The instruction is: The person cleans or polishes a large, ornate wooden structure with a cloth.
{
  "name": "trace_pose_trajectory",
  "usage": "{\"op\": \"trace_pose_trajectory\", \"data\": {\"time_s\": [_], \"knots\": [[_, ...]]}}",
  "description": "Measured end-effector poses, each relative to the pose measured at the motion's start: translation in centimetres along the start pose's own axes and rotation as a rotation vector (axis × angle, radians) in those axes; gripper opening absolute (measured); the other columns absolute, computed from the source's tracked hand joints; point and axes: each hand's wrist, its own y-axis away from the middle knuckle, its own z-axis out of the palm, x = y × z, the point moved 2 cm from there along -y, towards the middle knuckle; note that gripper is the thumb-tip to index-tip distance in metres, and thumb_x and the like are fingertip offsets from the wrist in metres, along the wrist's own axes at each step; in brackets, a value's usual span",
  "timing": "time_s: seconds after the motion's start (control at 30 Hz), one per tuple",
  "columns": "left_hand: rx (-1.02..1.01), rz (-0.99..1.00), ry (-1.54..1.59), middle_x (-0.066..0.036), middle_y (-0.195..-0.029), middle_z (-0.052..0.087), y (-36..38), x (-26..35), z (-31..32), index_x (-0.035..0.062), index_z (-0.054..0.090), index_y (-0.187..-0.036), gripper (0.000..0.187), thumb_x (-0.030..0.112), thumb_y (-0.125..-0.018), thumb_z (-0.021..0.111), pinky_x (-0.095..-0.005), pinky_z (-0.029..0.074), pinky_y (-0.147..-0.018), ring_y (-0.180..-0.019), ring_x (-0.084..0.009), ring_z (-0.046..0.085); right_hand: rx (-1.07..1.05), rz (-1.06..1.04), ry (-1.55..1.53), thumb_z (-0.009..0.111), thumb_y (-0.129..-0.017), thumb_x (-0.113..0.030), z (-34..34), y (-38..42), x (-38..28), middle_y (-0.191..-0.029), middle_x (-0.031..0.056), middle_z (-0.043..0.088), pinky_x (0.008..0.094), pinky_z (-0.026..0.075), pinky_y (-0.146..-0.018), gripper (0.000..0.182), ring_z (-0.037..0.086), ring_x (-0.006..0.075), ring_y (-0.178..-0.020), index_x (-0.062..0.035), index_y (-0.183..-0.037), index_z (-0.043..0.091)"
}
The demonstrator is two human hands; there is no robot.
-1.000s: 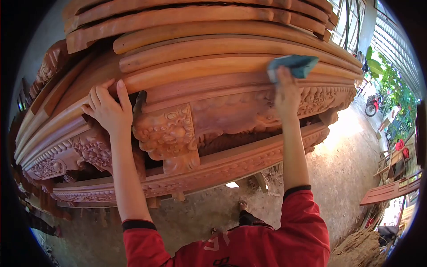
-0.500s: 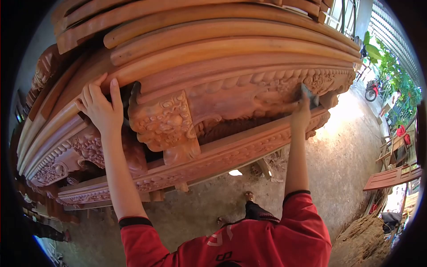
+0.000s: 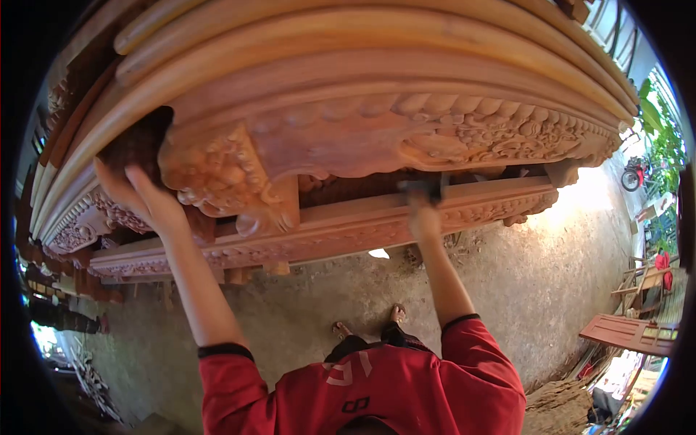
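Observation:
A large reddish-brown carved wooden furniture piece [image 3: 341,145] fills the upper view, with curved smooth rails [image 3: 312,43] along its top. My left hand [image 3: 148,199] is at the dark gap beside a carved corner leg [image 3: 217,170], thumb and fingers apart; some fingertips are lost in shadow. Motion smears my right hand [image 3: 424,210], which lies over the lower carved rail [image 3: 471,214]. It is closed on a small dark piece [image 3: 428,188] whose kind I cannot make out, by the slot under the carved apron.
Concrete floor [image 3: 348,290] lies beneath, with my sandalled feet [image 3: 397,313] on it. To the right are a wooden panel [image 3: 627,333], a pile of rough wood [image 3: 562,402] and a parked motorbike [image 3: 633,176]. Another person's leg [image 3: 65,317] shows at far left.
My left hand has come down off the curved rail to the gap beside the leg. The right hand has moved left and down from the carved apron. The view has shifted.

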Motion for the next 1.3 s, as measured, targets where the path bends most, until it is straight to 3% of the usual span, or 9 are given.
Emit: {"op": "trace_pose_trajectory", "data": {"time_s": [0.07,0.27,0.4,0.43,0.57,0.83,1.1,1.27,1.3], "knots": [[0.076,-0.441,0.205,-0.017,-0.142,0.018,7.5,4.0,-0.3,0.0002,0.017,-0.137,0.064,0.036,-0.091,0.043,-0.039,0.021,-0.106,-0.13,-0.0271,0.022,0.215,-0.408,-0.017,0.045,-0.081,-0.008,2.3,0.6,-3.0,-0.117,0.0116,0.053,0.0433,0.048,-0.073,0.037,0.058,0.0326,-0.092,-0.0135,-0.118,0.051],[-1.111,-0.091,-0.145,-0.025,-0.139,0.018,27.2,3.8,3.8,0.0035,0.015,-0.138,0.073,0.037,-0.085,0.053,-0.0535,0.019,-0.101,-0.129,-0.0437,0.016,-0.068,-0.026,-0.083,0.047,-0.08,-0.007,-2.9,-0.7,4.9,-0.097,0.0144,0.061,0.041,0.047,-0.073,0.033,0.06,0.0331,-0.083,-0.0077,-0.111,0.054],[-1.139,0.011,-0.25,-0.026,-0.131,0.033,29.1,0.0,10.2,0.001,0.023,-0.134,0.066,0.035,-0.086,0.051,-0.054,0.021,-0.1,-0.122,-0.0427,0.03,0.33,0.217,0.007,0.046,-0.081,-0.006,-5.6,-1.4,14.0,-0.088,0.0161,0.062,0.0415,0.047,-0.069,0.027,0.06,0.0348,-0.077,-0.0041,-0.106,0.055],[-1.12,-0.169,-0.355,-0.026,-0.127,0.038,29.8,-0.8,11.9,0.0012,0.028,-0.131,0.061,0.039,-0.087,0.047,-0.0534,0.022,-0.1,-0.119,-0.0423,0.033,0.097,0.503,-0.27,0.046,-0.081,-0.007,-6.3,-1.8,13.1,-0.096,0.0156,0.061,0.0427,0.044,-0.079,0.027,0.059,0.0339,-0.085,-0.0041,-0.107,0.054],[-1.104,-0.171,-0.584,-0.025,-0.124,0.043,35.2,-0.3,15.3,0.0034,0.034,-0.127,0.057,0.047,-0.089,0.037,-0.0554,0.023,-0.099,-0.117,-0.0393,0.038,0.065,-0.425,-0.149,0.048,-0.078,-0.003,-3.2,1.1,3.1,-0.105,0.0137,0.059,0.0406,0.041,-0.084,0.032,0.055,0.0303,-0.094,-0.0063,-0.109,0.055],[-1.086,-0.121,-0.719,-0.023,-0.105,0.056,34.8,1.3,16.0,0.0,0.051,-0.109,0.052,0.045,-0.082,0.047,-0.0461,0.039,-0.088,-0.099,-0.0362,0.053,0.342,0.232,0.141,0.046,-0.075,-0.003,-7.0,-1.9,19.6,-0.122,0.0131,0.051,0.0455,0.034,-0.095,0.042,0.052,0.0264,-0.108,-0.0069,-0.117,0.051],[-1.105,-0.125,-0.723,-0.022,-0.087,0.062,35.5,0.4,15.8,0.0021,0.058,-0.097,0.043,0.039,-0.075,0.055,-0.0452,0.047,-0.075,-0.078,-0.0392,0.059,0.047,-0.352,0.041,0.046,-0.077,-0.009,-4.6,-1.1,13.7,-0.114,0.0115,0.056,0.055,0.022,-0.099,0.038,0.05,0.0256,-0.111,-0.0082,-0.115,0.052],[-1.066,-0.058,-0.715,-0.019,-0.084,0.062,35.6,0.2,15.6,0.001,0.06,-0.092,0.044,0.042,-0.076,0.055,-0.0435,0.046,-0.073,-0.075,-0.0363,0.059,0.413,0.453,-0.344,0.05,-0.075,-0.005,-5.9,-3.0,19.0,-0.113,0.0088,0.058,0.06,0.009,-0.102,0.036,0.05,0.0256,-0.11,-0.0096,-0.11,0.055],[-1.095,-0.11,-0.707,-0.019,-0.085,0.062,35.6,0.3,15.7,0.0008,0.06,-0.092,0.045,0.042,-0.076,0.055,-0.0434,0.046,-0.073,-0.076,-0.0363,0.06,0.321,0.275,-0.187,0.05,-0.075,-0.004,-4.5,-2.6,17.3,-0.113,0.0088,0.058,0.0601,0.009,-0.102,0.035,0.051,0.0262,-0.109,-0.0096,-0.109,0.055]]}}
